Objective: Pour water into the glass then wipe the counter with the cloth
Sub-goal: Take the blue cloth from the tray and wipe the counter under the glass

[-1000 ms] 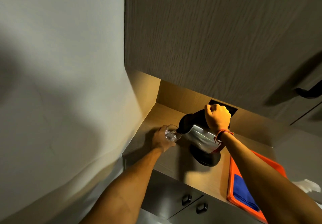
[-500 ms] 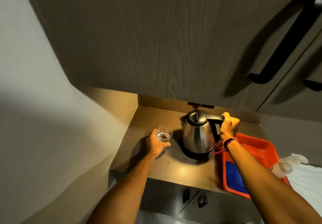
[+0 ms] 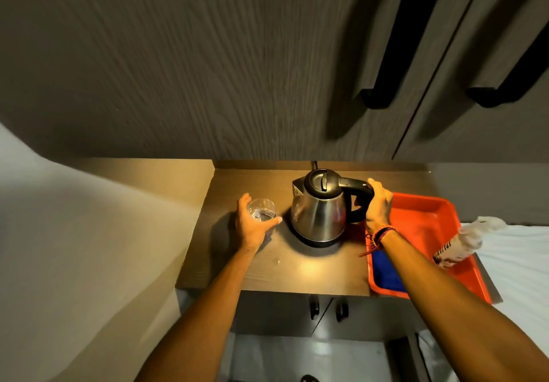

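A steel kettle with a black lid stands upright on its round base on the wooden counter. My right hand is wrapped around its black handle. Left of the kettle a clear glass with some water in it rests on the counter, and my left hand curls around its near side. A blue cloth lies in the orange tray at the right, partly hidden by my right forearm.
Dark upper cabinets with black handles hang low over the counter. A white crumpled item rests on the tray's right rim. A pale wall closes the left side. Cabinet doors with small pulls sit under the counter.
The kettle went from tilted over the glass to upright on its base. My left hand lowered the glass onto the counter. The view swung down and to the right.
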Tool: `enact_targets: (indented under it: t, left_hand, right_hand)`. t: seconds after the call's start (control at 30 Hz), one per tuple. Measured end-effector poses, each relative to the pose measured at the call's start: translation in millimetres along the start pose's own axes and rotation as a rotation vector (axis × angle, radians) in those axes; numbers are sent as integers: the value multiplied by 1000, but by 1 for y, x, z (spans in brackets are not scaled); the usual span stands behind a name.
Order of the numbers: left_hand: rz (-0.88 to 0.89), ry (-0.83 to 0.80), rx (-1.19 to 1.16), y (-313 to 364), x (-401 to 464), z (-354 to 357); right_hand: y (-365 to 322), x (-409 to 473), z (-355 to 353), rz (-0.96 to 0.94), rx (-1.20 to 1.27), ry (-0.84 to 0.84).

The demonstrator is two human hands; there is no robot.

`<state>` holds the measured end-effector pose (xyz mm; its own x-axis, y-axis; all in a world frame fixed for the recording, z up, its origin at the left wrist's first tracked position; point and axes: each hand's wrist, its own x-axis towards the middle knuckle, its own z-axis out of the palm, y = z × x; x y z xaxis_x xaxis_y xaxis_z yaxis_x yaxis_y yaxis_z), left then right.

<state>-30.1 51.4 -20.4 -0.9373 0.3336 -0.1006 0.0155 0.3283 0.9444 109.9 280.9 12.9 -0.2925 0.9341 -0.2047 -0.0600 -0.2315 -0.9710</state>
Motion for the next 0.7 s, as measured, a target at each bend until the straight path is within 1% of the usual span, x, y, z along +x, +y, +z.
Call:
enact_targets:
  t: [0.03, 0.07, 0.13, 0.17, 0.2, 0.23, 0.27, 0.3, 0.37, 0.43, 0.47, 0.53, 0.57, 0.6, 0.63, 0.7]
  left_hand:
    - [63, 23, 11, 6, -1, 2]
    - [138, 56, 34, 13, -5, 7]
    - [328, 158, 106, 29, -14, 16]
    - [451, 180, 142, 36, -24, 24]
    - [584, 169, 169, 42, -37, 38]
    - [712, 126, 190, 45, -51, 52]
    - [817, 47, 203, 47, -68, 73]
    - [884, -58, 230, 46, -84, 90]
    - [903, -326, 342, 41, -113, 125]
    - [853, -556, 530, 30, -131, 152]
    - [843, -627, 645, 25, -136, 163]
    - [883, -689, 868, 18, -142, 177]
    - [911, -705, 945, 17, -143, 181]
    - [923, -711, 985, 16, -142, 184]
    - [919, -707, 977, 16, -139, 185]
    - [859, -702, 815, 17, -135, 186]
  right_hand:
    - [4, -4, -7, -3, -19, 6]
    - [10, -7, -18, -35, -89, 20]
    - [24, -14, -39, -133, -366, 29]
    - [29, -19, -52, -159, -519, 30]
    - [34, -22, -67, -182, -652, 29]
    - [38, -26, -78, -201, -781, 25]
    - [41, -29, -92, -222, -916, 29]
    - [43, -31, -103, -226, -1048, 29]
    - [46, -36, -120, -185, -1213, 39]
    - [47, -42, -129, -77, -1258, 59]
    - [47, -44, -133, -30, -1255, 68]
    - [43, -43, -137, 50, -1199, 50]
    - [39, -41, -138, 98, -1124, 43]
    - [38, -37, -139, 140, -1030, 53]
    - [34, -37, -139, 178, -933, 70]
    - [26, -39, -135, 168, -766, 125]
